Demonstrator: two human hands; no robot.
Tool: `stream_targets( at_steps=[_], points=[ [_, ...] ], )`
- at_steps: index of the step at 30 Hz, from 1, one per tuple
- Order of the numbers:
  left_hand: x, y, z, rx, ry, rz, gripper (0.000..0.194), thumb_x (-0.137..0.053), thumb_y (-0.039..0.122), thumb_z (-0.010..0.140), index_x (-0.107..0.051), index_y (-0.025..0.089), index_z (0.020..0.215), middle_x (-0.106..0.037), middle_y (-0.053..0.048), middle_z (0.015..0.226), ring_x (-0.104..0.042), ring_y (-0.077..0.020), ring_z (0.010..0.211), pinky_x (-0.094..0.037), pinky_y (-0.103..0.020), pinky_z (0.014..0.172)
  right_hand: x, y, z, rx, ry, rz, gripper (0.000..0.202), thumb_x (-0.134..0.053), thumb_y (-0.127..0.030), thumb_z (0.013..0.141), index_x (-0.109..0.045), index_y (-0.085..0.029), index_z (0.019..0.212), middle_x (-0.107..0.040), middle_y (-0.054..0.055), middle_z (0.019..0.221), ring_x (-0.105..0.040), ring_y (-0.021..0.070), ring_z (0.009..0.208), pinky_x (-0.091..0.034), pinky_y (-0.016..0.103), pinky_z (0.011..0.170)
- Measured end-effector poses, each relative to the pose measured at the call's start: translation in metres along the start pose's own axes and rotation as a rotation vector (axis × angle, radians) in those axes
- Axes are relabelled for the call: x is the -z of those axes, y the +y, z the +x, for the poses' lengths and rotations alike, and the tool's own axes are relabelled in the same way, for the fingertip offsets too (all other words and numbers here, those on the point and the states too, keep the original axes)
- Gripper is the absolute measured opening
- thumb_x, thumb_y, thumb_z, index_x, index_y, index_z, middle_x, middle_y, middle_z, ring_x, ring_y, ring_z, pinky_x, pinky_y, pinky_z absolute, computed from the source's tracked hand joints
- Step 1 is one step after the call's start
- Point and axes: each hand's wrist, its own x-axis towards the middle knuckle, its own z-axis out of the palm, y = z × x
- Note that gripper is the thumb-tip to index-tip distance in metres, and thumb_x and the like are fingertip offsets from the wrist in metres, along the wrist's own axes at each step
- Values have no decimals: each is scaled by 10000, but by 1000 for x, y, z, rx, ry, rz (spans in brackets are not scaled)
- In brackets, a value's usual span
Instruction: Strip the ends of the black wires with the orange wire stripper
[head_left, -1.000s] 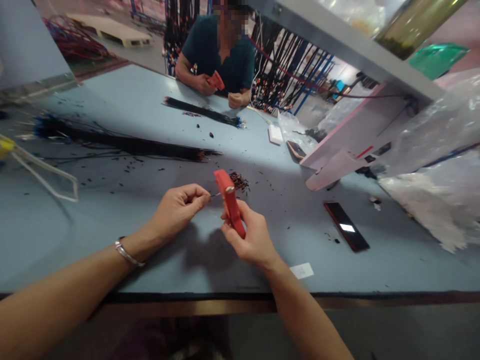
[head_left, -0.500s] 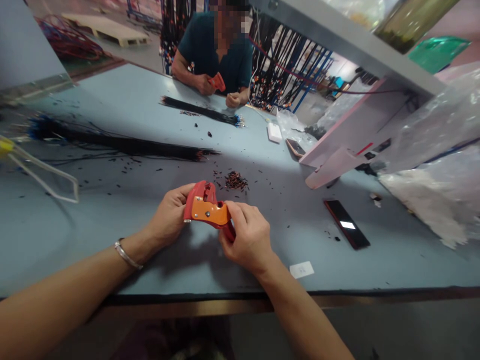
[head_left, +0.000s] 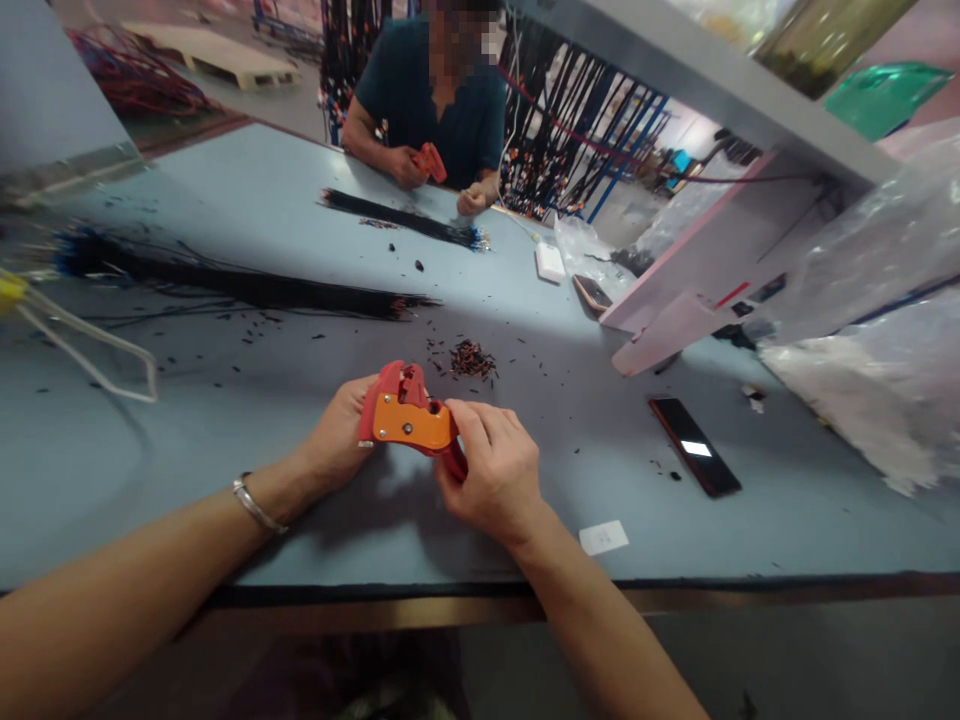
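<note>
A red and orange hand tool (head_left: 411,420) is held between my two hands above the table. My right hand (head_left: 491,465) is closed around its red handle at the right end. At the tool's head, on the left, my left hand (head_left: 341,430) has its fingers closed against the red part; its fingertips are hidden behind the tool. Just beyond the tool lies a small pile of dark cut pieces (head_left: 471,360). A long bundle of black wires (head_left: 262,288) stretches across the table behind my left hand.
Across the table (head_left: 360,550) sits a person (head_left: 420,90) holding a similar red tool (head_left: 431,162), with a shorter wire bundle (head_left: 405,218) before them. A phone (head_left: 694,447) and a white label (head_left: 603,538) lie at right. A bent wire frame (head_left: 90,345) is at left.
The tool and my left hand have shifted slightly to the left. The other person's tool has moved a little. Both of my hands keep their hold.
</note>
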Motion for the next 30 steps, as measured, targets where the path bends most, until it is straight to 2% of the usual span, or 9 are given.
stream_targets(
  at_steps=[6, 15, 22, 28, 30],
  points=[
    [2, -6, 3, -46, -75, 48, 134, -706, 304, 691, -695, 172, 709, -722, -45, 746, -632, -181, 696, -538, -299, 709, 0, 2, 0, -49, -39, 26, 417, -519, -219, 800, -525, -143, 1210, -680, 143, 1053, -632, 274, 959, -476, 403, 814],
    [-1, 4, 3, -31, -94, 71, 230, -763, 382, 624, -684, 166, 640, -713, -59, 688, -642, -207, 696, -551, -334, 737, 0, 1, 0, -106, -80, 61, 472, -515, -200, 766, -487, -145, 1234, -656, 151, 1058, -616, 271, 915, -506, 390, 806],
    [2, -6, 4, -47, -136, 45, 267, -778, 414, 643, -712, 159, 689, -732, -76, 746, -655, -218, 749, -545, -338, 777, -2, 2, -2, -98, -65, 47, 420, -514, -202, 759, -522, -121, 1170, -672, 148, 990, -625, 267, 848, -508, 383, 755],
    [4, -5, 5, -89, -49, 97, 295, -748, 440, 673, -700, 153, 721, -716, -60, 739, -611, -191, 696, -521, -304, 715, 6, 1, 10, -303, -225, 393, 410, -540, -223, 731, -558, -170, 1137, -676, 104, 1025, -632, 222, 856, -508, 358, 796],
    [4, 0, 4, -106, -22, 148, 287, -721, 444, 694, -683, 160, 706, -684, -37, 696, -581, -171, 659, -496, -275, 658, 12, 0, 17, -386, -289, 518, 392, -573, -216, 711, -582, -187, 1101, -685, 67, 969, -622, 199, 799, -505, 343, 769]
  ],
)
